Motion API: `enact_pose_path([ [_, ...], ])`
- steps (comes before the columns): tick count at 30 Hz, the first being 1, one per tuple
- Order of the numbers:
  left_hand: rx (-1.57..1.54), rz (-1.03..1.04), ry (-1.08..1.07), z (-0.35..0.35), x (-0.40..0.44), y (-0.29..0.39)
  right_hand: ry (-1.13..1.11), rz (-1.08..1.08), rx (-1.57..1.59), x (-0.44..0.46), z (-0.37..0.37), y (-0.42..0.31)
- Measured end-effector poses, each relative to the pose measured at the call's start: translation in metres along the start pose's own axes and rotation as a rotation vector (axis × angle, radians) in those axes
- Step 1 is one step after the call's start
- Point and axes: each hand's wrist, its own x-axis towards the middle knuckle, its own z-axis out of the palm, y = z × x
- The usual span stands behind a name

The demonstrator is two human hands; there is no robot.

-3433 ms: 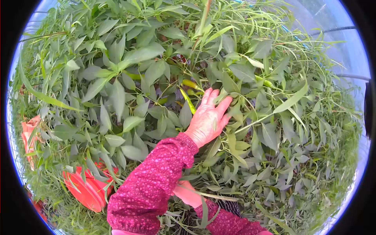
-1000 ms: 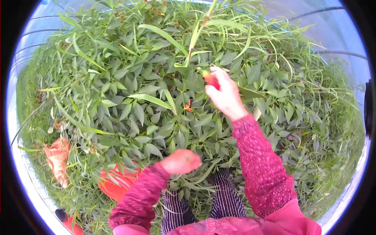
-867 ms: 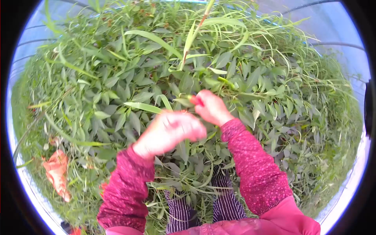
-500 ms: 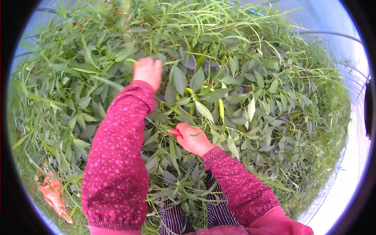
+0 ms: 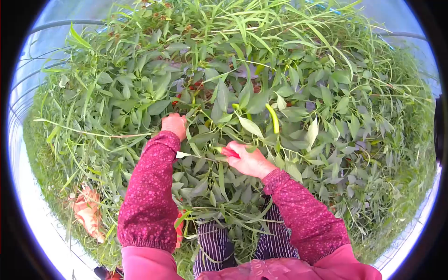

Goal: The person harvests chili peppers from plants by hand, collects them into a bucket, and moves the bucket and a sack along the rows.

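My right hand point(image 5: 251, 160), closed, holds a red pepper point(image 5: 228, 152) whose green stem end points left. Up and to the left, my left hand point(image 5: 174, 125) reaches in among the leaves; its fingertips are hidden by the foliage. Red peppers point(image 5: 176, 99) show through the leaves just above that hand. A long yellow-green pepper point(image 5: 273, 118) hangs above and to the right of my right hand. Broad green pepper leaves point(image 5: 224, 100) spread between and around both hands.
An orange-red crumpled piece point(image 5: 88, 212) lies in the grass at the lower left. Something red point(image 5: 179, 229) shows beside my left sleeve. My striped trouser legs point(image 5: 212, 247) stand at the bottom. Tall grass and clear sheeting with dark hoops point(image 5: 67, 22) surround the plants.
My left hand has come down slightly from its spot among the upper leaves half a second ago. My right hand still holds the red pepper. The view has shifted a little.
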Motion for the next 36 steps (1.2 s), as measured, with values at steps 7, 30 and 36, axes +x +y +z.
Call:
enact_pose_path([
  [7, -0.158, -0.027, 0.004, -0.052, 0.072, -0.019, 0.024, 0.101, 0.146, 0.018, 0.018, 0.028],
  [30, -0.323, -0.095, 0.324, -0.030, 0.172, -0.001, 0.213, 0.151, 1.196, 0.008, 0.026, 0.020],
  [36, -0.421, -0.076, 0.176, -0.039, 0.149, -0.014, 0.205, -0.015, 1.328, 0.027, -0.002, 0.005],
])
